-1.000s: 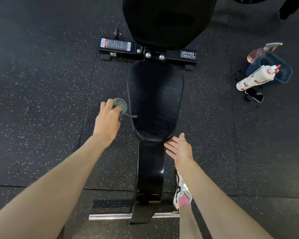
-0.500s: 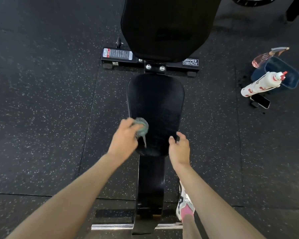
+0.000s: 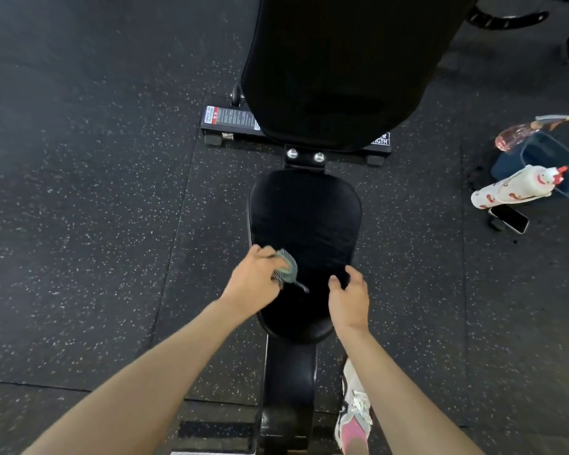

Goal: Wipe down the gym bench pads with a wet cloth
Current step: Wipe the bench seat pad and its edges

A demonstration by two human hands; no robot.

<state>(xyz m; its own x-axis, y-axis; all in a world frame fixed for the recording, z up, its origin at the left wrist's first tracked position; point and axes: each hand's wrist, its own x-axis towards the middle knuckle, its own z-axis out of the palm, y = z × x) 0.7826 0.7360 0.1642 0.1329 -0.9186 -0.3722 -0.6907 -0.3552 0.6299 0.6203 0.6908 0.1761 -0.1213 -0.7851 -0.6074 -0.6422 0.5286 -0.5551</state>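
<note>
A: Status check, ref. item = seat pad [image 3: 304, 221]. L hand [image 3: 253, 282]?

B: We read it over the pad's left near edge, fingers curled round the cloth [image 3: 287, 269]. Cloth is bunched, grey-green, touching the pad top just inside that edge. One thin strand trails toward pad centre.

A: R hand [image 3: 349, 302]?

B: At the pad's right near edge. Fingers half bent, thumb tip on the pad top. We cannot tell whether it grips the edge or only rests there.

A: Other components?

B: Back pad [image 3: 335, 60] stands just beyond the seat pad's far end, tilted up. Well right of the seat pad, on the floor [image 3: 79, 224]: white bottle [image 3: 506, 192] w/ red print, lying on its side. Phone [image 3: 510, 218] sits just nearer us than the bottle. Blue tub [image 3: 554, 159] and pink sprayer [image 3: 516, 134] lie beyond it. Shoe [image 3: 355, 408] is near the seat pad's near right corner, beside the frame.
</note>
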